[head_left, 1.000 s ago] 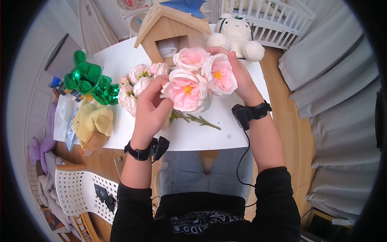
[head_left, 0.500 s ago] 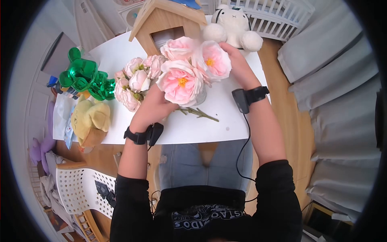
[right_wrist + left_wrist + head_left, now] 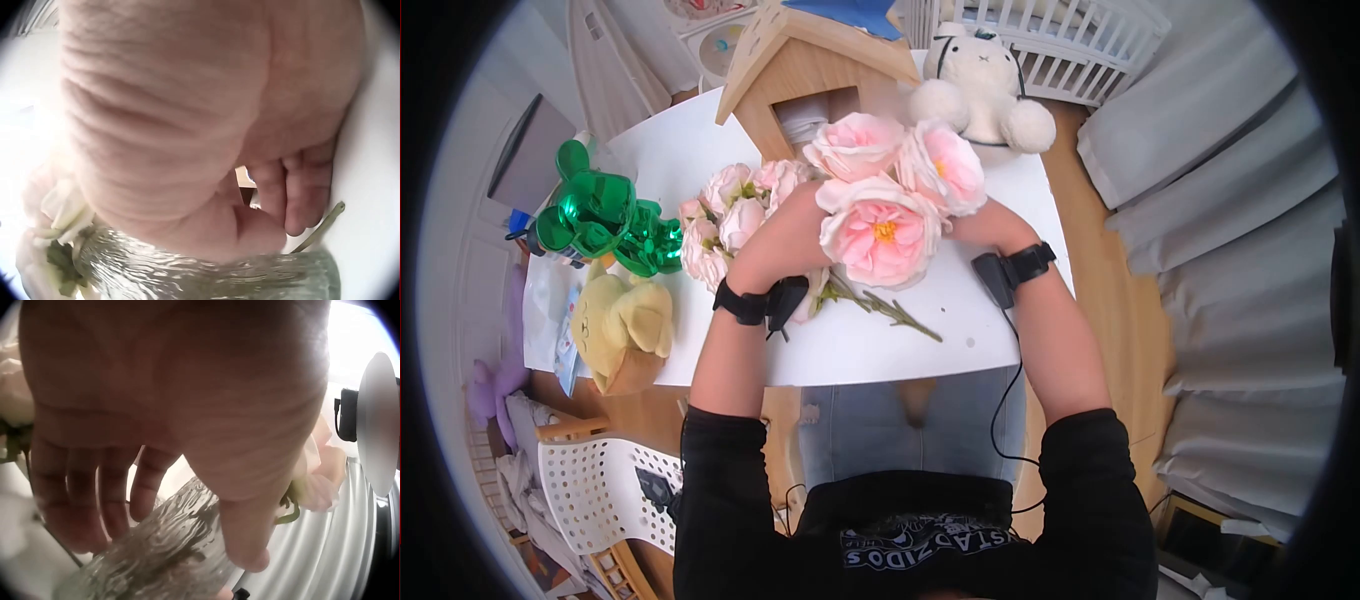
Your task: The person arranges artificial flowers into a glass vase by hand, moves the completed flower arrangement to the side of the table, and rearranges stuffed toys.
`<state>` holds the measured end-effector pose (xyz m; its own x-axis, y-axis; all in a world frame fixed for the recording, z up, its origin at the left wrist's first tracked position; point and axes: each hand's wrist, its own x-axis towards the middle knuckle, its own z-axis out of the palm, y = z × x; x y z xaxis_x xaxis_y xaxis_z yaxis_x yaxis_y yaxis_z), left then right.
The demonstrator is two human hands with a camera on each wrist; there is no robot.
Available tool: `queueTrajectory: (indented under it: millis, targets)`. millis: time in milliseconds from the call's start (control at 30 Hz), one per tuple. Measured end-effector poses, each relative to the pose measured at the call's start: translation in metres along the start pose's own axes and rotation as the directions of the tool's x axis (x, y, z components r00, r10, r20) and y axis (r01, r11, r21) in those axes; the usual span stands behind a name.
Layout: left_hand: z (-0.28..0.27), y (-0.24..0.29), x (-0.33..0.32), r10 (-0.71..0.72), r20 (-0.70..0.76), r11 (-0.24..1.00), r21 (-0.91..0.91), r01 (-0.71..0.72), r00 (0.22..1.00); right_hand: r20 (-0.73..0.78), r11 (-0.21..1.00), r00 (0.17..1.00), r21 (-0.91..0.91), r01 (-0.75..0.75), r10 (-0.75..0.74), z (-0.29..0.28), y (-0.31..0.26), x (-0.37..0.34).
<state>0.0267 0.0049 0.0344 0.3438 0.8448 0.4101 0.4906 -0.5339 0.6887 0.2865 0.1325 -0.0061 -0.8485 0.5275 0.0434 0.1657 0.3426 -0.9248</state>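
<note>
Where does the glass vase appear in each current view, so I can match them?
Head: glass vase not made out; pink flowers cover the middle.
Left wrist: glass vase slants across the bottom, left of centre.
Right wrist: glass vase runs along the bottom edge.
Shared landmark: the pink flowers, right of centre in left wrist, lower left in right wrist.

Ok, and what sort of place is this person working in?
Most likely a room in a home, perhaps a child's room: what looks like a white slatted crib stands beyond the table, plush toys sit on the tabletop, and long grey curtains hang alongside.
</note>
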Motion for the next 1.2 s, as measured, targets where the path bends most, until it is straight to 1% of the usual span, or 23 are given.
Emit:
queueTrajectory:
  millis: [33,100,167,200,233,267,300,333,433,467,533,567,633,700,733,767,833,933,1000,1033,1100,1133,1200]
  targets:
    - [-0.003,-0.002,-0.003,0.007,-0.011,1.0,-0.003,-0.007,1.0,0.013,0.998,0.999,0.028,0.051,-0.052,0.0,0.017,0.0]
    - [-0.005,-0.01,-0.013,-0.202,-0.056,0.974,-0.113,0.195,0.978,0.068,0.997,0.997,0.066,0.042,-0.047,-0.002,0.018,-0.007]
    - [-0.007,-0.019,-0.024,-0.175,-0.141,0.983,-0.09,0.163,0.975,0.146,0.993,0.989,0.116,-0.024,0.007,0.002,0.001,-0.01]
    - [-0.009,-0.023,-0.031,-0.289,-0.052,0.948,-0.151,0.279,0.956,0.194,0.983,0.974,0.114,-0.141,0.117,0.005,0.003,-0.007]
    - [-0.011,-0.025,-0.035,-0.39,0.046,0.899,-0.198,0.391,0.92,0.206,0.982,0.97,0.112,-0.154,0.129,0.011,0.008,-0.006]
    - [-0.011,-0.026,-0.036,-0.394,0.045,0.895,-0.206,0.394,0.918,0.099,0.992,0.988,-0.038,0.12,-0.115,0.019,0.016,-0.005]
    - [-0.01,-0.026,-0.038,-0.304,0.063,0.943,-0.121,0.31,0.95,0.032,0.906,0.929,-0.209,0.368,-0.37,0.025,0.026,-0.004]
    - [-0.008,-0.026,-0.039,-0.212,0.09,0.976,-0.036,0.216,0.973,-0.052,0.856,0.866,-0.195,0.479,-0.497,0.032,0.034,0.0]
    - [0.014,-0.036,-0.049,-0.146,0.111,0.978,0.168,0.126,0.983,0.001,0.869,0.908,-0.289,0.401,-0.419,0.024,0.048,-0.002]
    - [0.01,-0.018,-0.044,-0.132,0.126,0.981,0.159,0.111,0.983,0.006,0.87,0.91,-0.292,0.397,-0.414,0.023,0.038,-0.002]
    - [0.009,0.001,-0.039,-0.152,0.193,0.967,0.23,0.106,0.969,-0.059,0.985,0.984,-0.017,0.17,-0.17,0.021,0.021,-0.002]
    - [0.011,0.005,-0.039,-0.18,0.26,0.947,0.306,0.096,0.949,-0.055,0.986,0.985,-0.017,0.166,-0.166,0.018,0.03,0.002]
    - [0.022,0.0,-0.041,-0.177,0.256,0.942,0.324,0.088,0.95,-0.013,0.922,0.996,0.379,0.081,-0.083,0.011,0.066,0.009]
    - [0.027,-0.003,-0.042,-0.147,0.28,0.952,0.302,0.058,0.949,-0.034,0.942,0.998,0.33,0.057,-0.049,0.014,0.083,-0.002]
    - [0.031,-0.005,-0.044,-0.149,0.279,0.951,0.302,0.06,0.949,-0.1,0.984,0.981,0.049,0.171,-0.166,0.011,0.075,-0.006]
    - [0.034,-0.008,-0.046,-0.109,0.271,0.959,0.283,0.03,0.956,-0.128,0.935,0.947,-0.241,0.258,-0.295,0.01,0.07,-0.007]
    - [0.036,-0.009,-0.044,-0.072,0.26,0.965,0.263,0.001,0.963,-0.115,0.92,0.939,-0.268,0.286,-0.325,0.015,0.059,0.0]
    - [0.026,-0.003,-0.037,-0.158,0.319,0.971,0.221,0.089,0.934,-0.038,0.927,0.972,-0.313,0.209,-0.232,0.019,0.036,0.009]
    - [0.016,-0.002,-0.033,-0.201,0.391,0.973,-0.024,0.229,0.898,-0.044,0.951,0.977,-0.245,0.191,-0.208,0.016,0.05,0.009]
    - [0.013,-0.004,-0.032,-0.202,0.391,0.973,-0.024,0.229,0.898,-0.048,0.961,0.98,-0.211,0.18,-0.194,0.014,0.056,0.009]
    - [0.008,-0.008,-0.031,-0.056,0.304,0.974,-0.192,0.119,0.951,-0.054,0.977,0.984,-0.142,0.158,-0.167,0.012,0.067,0.008]
    - [0.007,-0.009,-0.031,-0.055,0.304,0.974,-0.191,0.118,0.951,-0.055,0.977,0.984,-0.143,0.159,-0.168,0.012,0.067,0.008]
    - [0.004,-0.011,-0.028,0.038,0.133,0.966,-0.258,-0.002,0.99,-0.057,0.977,0.981,-0.114,0.178,-0.186,0.013,0.065,0.009]
